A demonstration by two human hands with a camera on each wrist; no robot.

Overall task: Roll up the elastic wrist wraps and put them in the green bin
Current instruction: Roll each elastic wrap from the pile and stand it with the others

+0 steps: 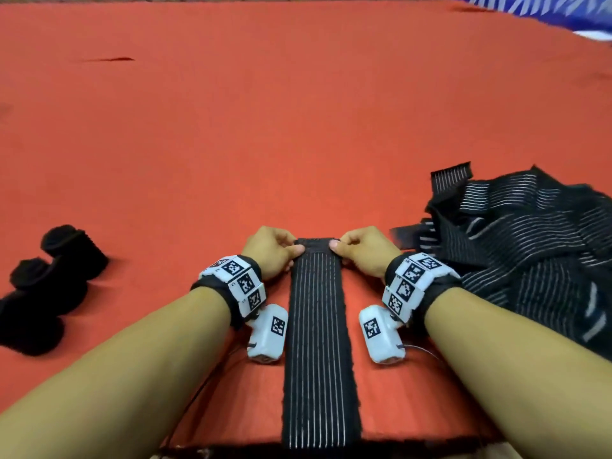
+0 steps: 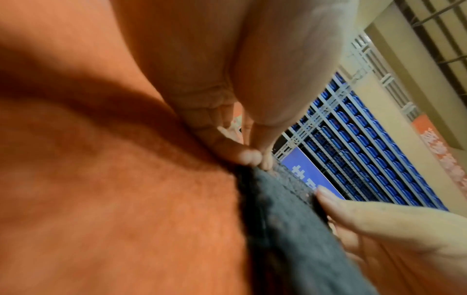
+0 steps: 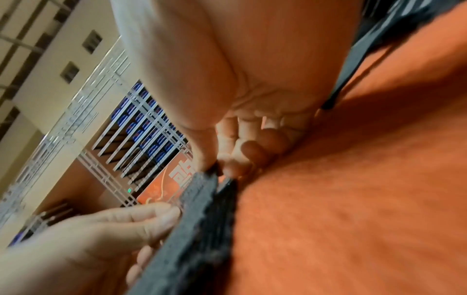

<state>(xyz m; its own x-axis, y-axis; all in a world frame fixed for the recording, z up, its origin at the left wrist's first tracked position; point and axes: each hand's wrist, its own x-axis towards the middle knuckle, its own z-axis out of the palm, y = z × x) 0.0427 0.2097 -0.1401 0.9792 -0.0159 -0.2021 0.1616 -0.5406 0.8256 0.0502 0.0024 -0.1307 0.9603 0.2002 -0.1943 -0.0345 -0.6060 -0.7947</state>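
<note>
A long black elastic wrap with thin white stripes (image 1: 317, 326) lies flat on the red cloth, running from the table's near edge away from me. My left hand (image 1: 291, 248) pinches the far end's left corner and my right hand (image 1: 337, 247) pinches its right corner. The far end is folded over into a first small turn. In the left wrist view my left hand (image 2: 257, 159) nips the wrap (image 2: 298, 229) at its edge. In the right wrist view my right hand (image 3: 222, 167) does the same on the wrap (image 3: 199, 219). No green bin is in view.
Several rolled black wraps (image 1: 49, 279) lie at the left. A loose heap of unrolled striped wraps (image 1: 523, 246) lies at the right, close to my right forearm. The red cloth (image 1: 298, 111) stretches far ahead.
</note>
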